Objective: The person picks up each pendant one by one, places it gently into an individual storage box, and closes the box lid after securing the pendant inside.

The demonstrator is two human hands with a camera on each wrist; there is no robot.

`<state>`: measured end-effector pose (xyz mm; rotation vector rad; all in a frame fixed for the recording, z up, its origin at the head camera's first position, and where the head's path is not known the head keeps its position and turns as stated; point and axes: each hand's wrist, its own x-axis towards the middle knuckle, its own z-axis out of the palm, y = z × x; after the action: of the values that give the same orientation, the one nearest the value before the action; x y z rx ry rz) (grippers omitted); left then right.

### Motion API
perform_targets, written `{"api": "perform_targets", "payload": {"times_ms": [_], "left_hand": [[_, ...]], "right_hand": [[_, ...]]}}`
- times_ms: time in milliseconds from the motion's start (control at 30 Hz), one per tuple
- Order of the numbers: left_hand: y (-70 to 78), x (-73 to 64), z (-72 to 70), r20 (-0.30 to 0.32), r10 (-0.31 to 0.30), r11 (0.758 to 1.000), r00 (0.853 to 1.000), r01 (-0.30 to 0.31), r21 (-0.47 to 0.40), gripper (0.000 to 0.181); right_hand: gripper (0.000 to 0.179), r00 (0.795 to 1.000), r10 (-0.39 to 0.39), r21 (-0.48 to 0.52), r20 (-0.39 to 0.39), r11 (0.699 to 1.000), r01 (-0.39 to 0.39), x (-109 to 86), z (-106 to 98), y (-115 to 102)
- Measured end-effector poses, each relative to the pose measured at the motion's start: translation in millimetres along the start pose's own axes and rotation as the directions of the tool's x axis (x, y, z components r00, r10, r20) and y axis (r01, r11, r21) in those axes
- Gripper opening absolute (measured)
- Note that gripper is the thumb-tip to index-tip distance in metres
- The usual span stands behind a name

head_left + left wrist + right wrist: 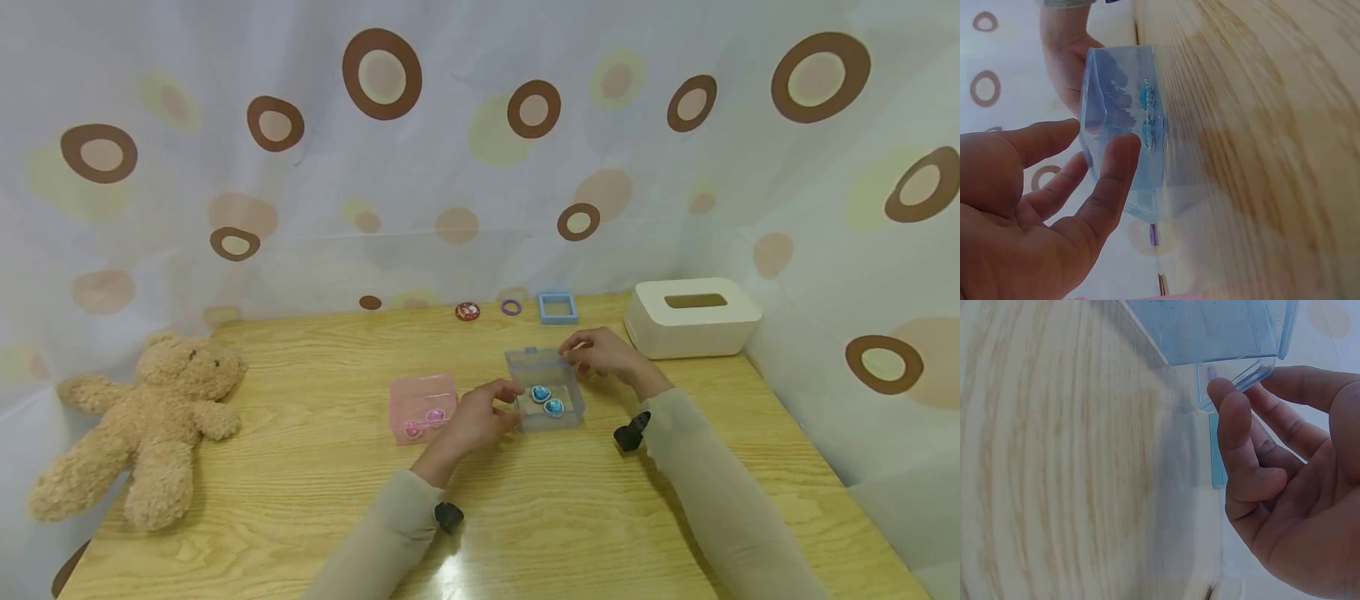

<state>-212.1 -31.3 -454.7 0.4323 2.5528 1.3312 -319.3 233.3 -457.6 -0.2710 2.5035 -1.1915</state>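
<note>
A clear bluish plastic box (547, 421) stands on the table with its lid (532, 358) raised at the back. Inside lie two blue heart-shaped jewelled pieces (541, 393) with silvery edges. At the box's left side is my left hand (480, 417); its curved thumb and finger hold the side wall, one fingertip at the rim in the left wrist view. My right hand (603, 354) is at the lid's right edge, and in the right wrist view its thumb and fingers (1235, 419) pinch the lid's corner.
Left of the clear box is a pink box (422, 385) with pink jewelled pieces (435, 415). Behind lie a red badge (467, 311), a purple ring (512, 307) and a blue square frame (557, 309). A white tissue box (693, 325) stands right, a teddy bear (161, 417) left.
</note>
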Motion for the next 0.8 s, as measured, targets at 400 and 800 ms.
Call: {"api": "perform_targets", "payload": {"times_ms": [400, 800], "left_hand": [[2.3, 0.5, -0.2, -0.005, -0.024, 1.0, 1.0, 0.024, -0.01, 0.031], [4.1, 1.9, -2.1, -0.012, -0.032, 0.999, 0.999, 0.032, 0.021, 0.03]], "right_hand": [[0.028, 1.0, 0.021, 0.004, 0.012, 1.0, -0.022, -2.4, 1.6, -5.3], [0.029, 1.0, 0.01, 0.01, 0.024, 1.0, -0.01, -1.8, 1.7, -4.0]]}}
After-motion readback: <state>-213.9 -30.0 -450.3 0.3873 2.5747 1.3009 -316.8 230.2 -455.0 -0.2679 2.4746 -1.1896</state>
